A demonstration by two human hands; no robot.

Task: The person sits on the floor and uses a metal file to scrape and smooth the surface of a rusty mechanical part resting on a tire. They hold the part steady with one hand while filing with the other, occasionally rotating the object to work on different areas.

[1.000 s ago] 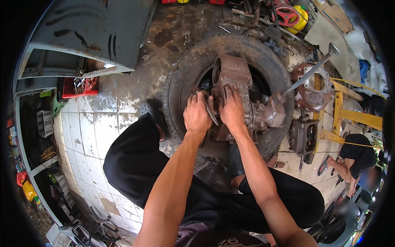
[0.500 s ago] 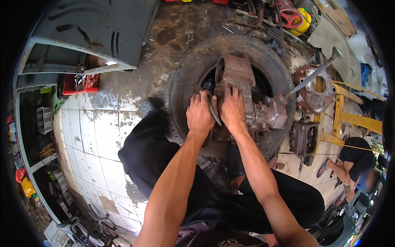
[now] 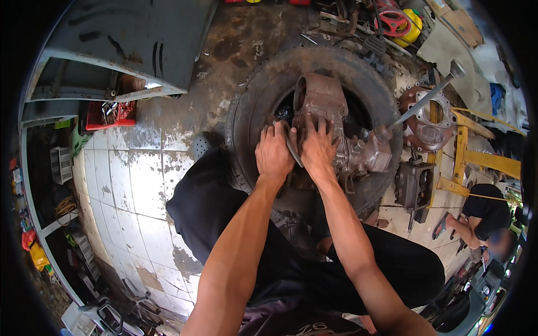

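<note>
A brown, grimy gearbox housing [image 3: 322, 95] lies across a large tyre [image 3: 255, 84], in front of my bent knees. My left hand [image 3: 274, 151] is closed over a dark part at the housing's left end, its fingertips curled over the far side. Between my hands stands a thin, curved metal piece [image 3: 293, 148], seen nearly edge-on and against the left hand's thumb side. My right hand [image 3: 318, 147] lies on the housing with fingers stretched forward and slightly apart. A long gear lever [image 3: 423, 103] slants up from the housing's right end. What lies beneath both palms is hidden.
Right of the tyre sit a round metal casing [image 3: 428, 120], another casing [image 3: 412, 185] and a yellow frame [image 3: 462, 159]. A person [image 3: 485, 210] crouches at far right. On the left are a grey metal cabinet [image 3: 129, 33] and a red crate [image 3: 112, 115] of metal parts.
Both hands keep their places on the gearbox, with only a slight shift of the right hand and its fingers. At far right the person's head has dipped a little.
</note>
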